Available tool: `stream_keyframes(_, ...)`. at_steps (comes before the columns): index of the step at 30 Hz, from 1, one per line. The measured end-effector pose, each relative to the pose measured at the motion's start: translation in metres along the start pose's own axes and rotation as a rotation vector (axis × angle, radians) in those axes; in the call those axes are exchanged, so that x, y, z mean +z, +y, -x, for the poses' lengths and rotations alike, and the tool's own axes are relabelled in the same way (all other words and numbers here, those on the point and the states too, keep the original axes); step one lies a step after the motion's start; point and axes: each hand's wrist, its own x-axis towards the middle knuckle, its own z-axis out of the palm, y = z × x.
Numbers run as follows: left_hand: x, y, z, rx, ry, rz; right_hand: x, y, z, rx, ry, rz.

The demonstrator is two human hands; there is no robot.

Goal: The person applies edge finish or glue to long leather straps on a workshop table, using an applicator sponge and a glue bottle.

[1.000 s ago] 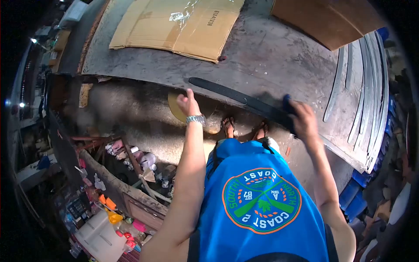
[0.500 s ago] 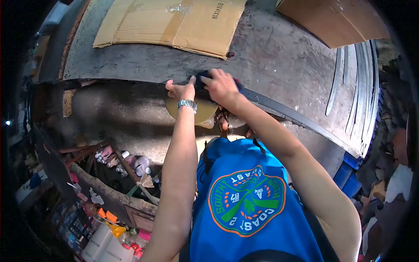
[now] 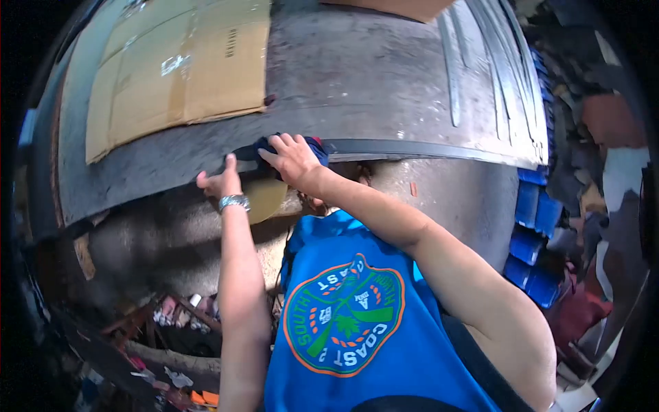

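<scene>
My right hand (image 3: 294, 159) presses a bunched dark blue cloth (image 3: 318, 147) down at the near edge of the grey worktable (image 3: 343, 82). The fingers are bent over the cloth, which shows a bit of red on its right side. A long dark flat strip (image 3: 391, 147) runs along the table edge and passes beneath the cloth. Just left of it, my left hand (image 3: 221, 182), with a metal-band watch (image 3: 235, 202) on the wrist, is at the table edge. Its thumb and a finger stand apart near the strip's left part; the other fingers are partly hidden.
A flattened cardboard sheet (image 3: 220, 75) lies on the table, with another brown cardboard piece (image 3: 398, 7) at the far edge. Several thin strips (image 3: 449, 75) lie at the right. Blue containers (image 3: 535, 206) and scraps stand beyond. A round yellowish disc (image 3: 266, 199) shows below the edge.
The view has swung to the right, so table and hands appear further left. Both hands stay close together at the edge, the right one still on the cloth.
</scene>
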Motion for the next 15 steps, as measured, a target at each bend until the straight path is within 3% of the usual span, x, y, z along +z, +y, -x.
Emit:
stream_keyframes(2, -0.005, 0.009, 0.008, -0.009, -0.019, -0.024, -0.017, 0.039, 0.053, 0.083, 0.086, -0.048)
stream_keyframes(4, -0.011, 0.016, 0.013, -0.005, -0.045, -0.068, -0.031, 0.086, 0.116, 0.210, 0.148, 0.094)
stream_keyframes(7, -0.014, 0.015, 0.014, 0.005, -0.040, -0.081, -0.068, 0.158, 0.223, 0.494, 0.155, 0.158)
stream_keyframes(8, -0.012, 0.015, 0.014, 0.010, -0.037, -0.072, -0.101, 0.169, 0.232, 1.041, 0.121, -0.300)
stream_keyframes(10, -0.010, 0.016, 0.015, 0.005, -0.034, -0.074, -0.089, 0.219, 0.298, 0.853, 0.244, 0.102)
stream_keyframes(12, -0.013, 0.017, 0.016, 0.013, -0.031, -0.067, -0.087, 0.222, 0.309, 0.813, 0.245, 0.295)
stream_keyframes(14, -0.011, 0.013, 0.015, 0.007, -0.027, -0.115, -0.070, 0.200, 0.275, 0.803, 0.295, 0.072)
stream_keyframes(15, -0.009, 0.010, 0.015, 0.004, -0.016, -0.094, -0.068, 0.172, 0.235, 0.926, 0.407, -0.278)
